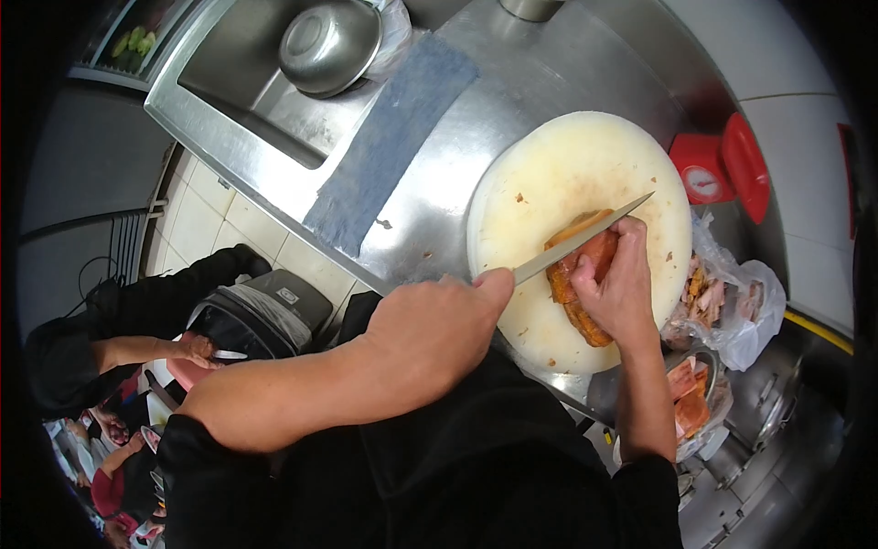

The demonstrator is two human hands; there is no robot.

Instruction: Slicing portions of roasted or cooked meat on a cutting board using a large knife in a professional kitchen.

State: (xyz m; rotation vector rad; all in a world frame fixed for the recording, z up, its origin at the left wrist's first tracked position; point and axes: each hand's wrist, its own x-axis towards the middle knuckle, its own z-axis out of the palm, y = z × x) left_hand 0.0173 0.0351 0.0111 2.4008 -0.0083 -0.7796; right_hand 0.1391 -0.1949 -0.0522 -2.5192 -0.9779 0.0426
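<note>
My left hand (439, 322) is closed around the handle of a kitchen knife (569, 248), whose long blade slants up to the right across a piece of reddish-brown meat (583, 326). The meat lies on a round, cream-coloured cutting board (583, 165) with small scraps about it. My right hand (617, 281) grips the right side of the meat, its thumb on the near side and its fingertips close to the blade. Whether the edge is in the meat cannot be told. The handle is mostly hidden by my left hand.
A steel bowl (329, 48) rests upside down over the sink (264, 130); a blue-grey cloth (411, 130) lies beside it. Right of the board are a red dial scale (696, 168), a plastic bag of meat pieces (744, 309) and a container of meat (689, 398). Other people work at lower left, one holding a knife.
</note>
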